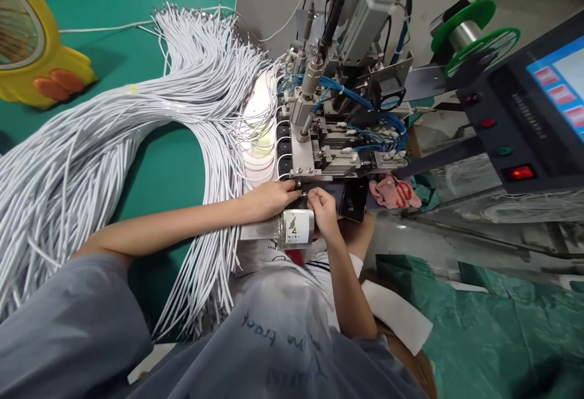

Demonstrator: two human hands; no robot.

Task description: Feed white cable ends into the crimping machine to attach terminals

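Note:
My left hand and my right hand meet at the front edge of a metal machine. Both are closed in a pinch on a thin white cable end at the machine's black fixture row. The cable is very small between my fingertips. A big sheaf of white cables fans across the green table to the left of my left forearm. A small metal plate with a label sits just below my hands.
A yellow duck-shaped object lies at the far left. A control panel with a screen and red lights stands at right, and a green spool above it. Red-handled scissors on a pink cloth lie right of the machine. Green sheeting covers the lower right.

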